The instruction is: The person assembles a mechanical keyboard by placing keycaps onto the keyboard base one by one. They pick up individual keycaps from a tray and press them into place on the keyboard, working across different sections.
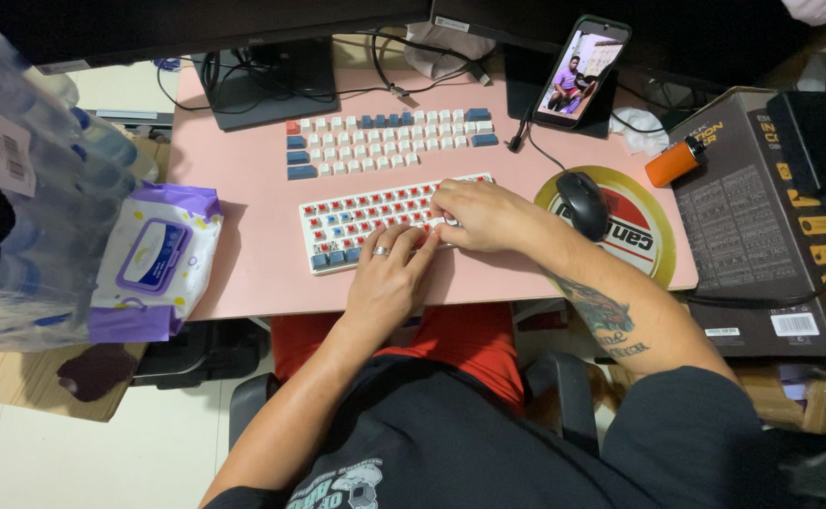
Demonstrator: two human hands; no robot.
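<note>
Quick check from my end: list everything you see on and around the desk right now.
keyboard: one, white frame with red and blue switches, desk centre
loose keycaps: many, white, blue, one red, laid in rows behind keyboard
mouse: one, black, on round mat
phone: one, propped upright, screen lit
lighter: one, orange, desk right edge
wipes pack: one, purple and white, left of desk
cardboard box: one, dark, right
left hand: ringed, on keyboard front edge
right hand: on keyboard right end

Bright, even indoor light; soft shadows, sharp focus, slight edge distortion.
</note>
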